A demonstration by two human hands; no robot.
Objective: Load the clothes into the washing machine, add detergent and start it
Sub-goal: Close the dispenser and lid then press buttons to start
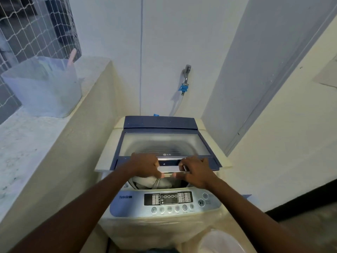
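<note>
A cream top-loading washing machine (145,229) stands in the corner below me. Its blue-framed glass lid (164,143) is held partly raised, with a gap at the front. Through that gap I see pale clothes (155,181) in the drum. My left hand (145,165) grips the left part of the lid's silver front handle (169,168). My right hand (197,170) grips its right part. The control panel (167,199), with a dark display and a row of round buttons, lies just below my wrists.
A translucent plastic tub (43,86) with a pink stick in it sits on the marble ledge (21,143) at left. A wall tap with a blue hose connector (184,88) is behind the machine. A white round container (222,241) shows at the bottom right.
</note>
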